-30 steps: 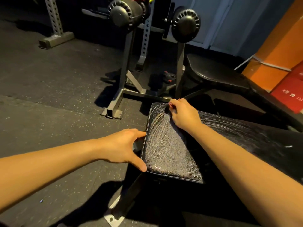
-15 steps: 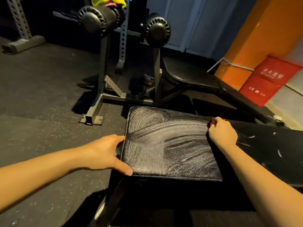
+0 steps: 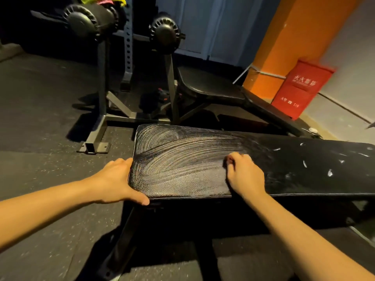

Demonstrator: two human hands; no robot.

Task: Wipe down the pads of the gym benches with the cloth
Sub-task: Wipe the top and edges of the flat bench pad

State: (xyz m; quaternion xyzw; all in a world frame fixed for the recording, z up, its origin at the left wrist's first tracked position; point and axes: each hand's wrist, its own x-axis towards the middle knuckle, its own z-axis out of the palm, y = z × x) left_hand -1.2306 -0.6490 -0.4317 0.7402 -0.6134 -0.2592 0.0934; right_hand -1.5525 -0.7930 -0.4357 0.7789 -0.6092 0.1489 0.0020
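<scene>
Pad (image 3: 182, 165), near me — left end streaked from wiping, right stretch speckled and left to do; my left grip (image 3: 119, 179) clasps its left edge, right grip (image 3: 243, 175) clenched mid-pad, presumably round the hidden cloth

The floor (image 3: 50, 189) is dark rubber matting flecked with pale specks, seamed in wide strips. A grey steel stand (image 3: 102, 82) rises at the back on a flat foot, its two uprights topped by black ribbed discs (image 3: 81, 22), and a perforated rack post (image 3: 128, 47) stands behind it. Something yellow and pink (image 3: 101, 0) lies over the top, cut off by the frame. A second bench (image 3: 211, 86) sits past the stand, its black pad sloping. Behind runs a blue-grey panelled wall (image 3: 213, 27); to the right an orange column (image 3: 294, 37), then a pale grey wall (image 3: 349, 47). A red box (image 3: 298, 88) (white characters on its front) leans at the column's base. The light is dim — the far left corner is lost in black.
</scene>
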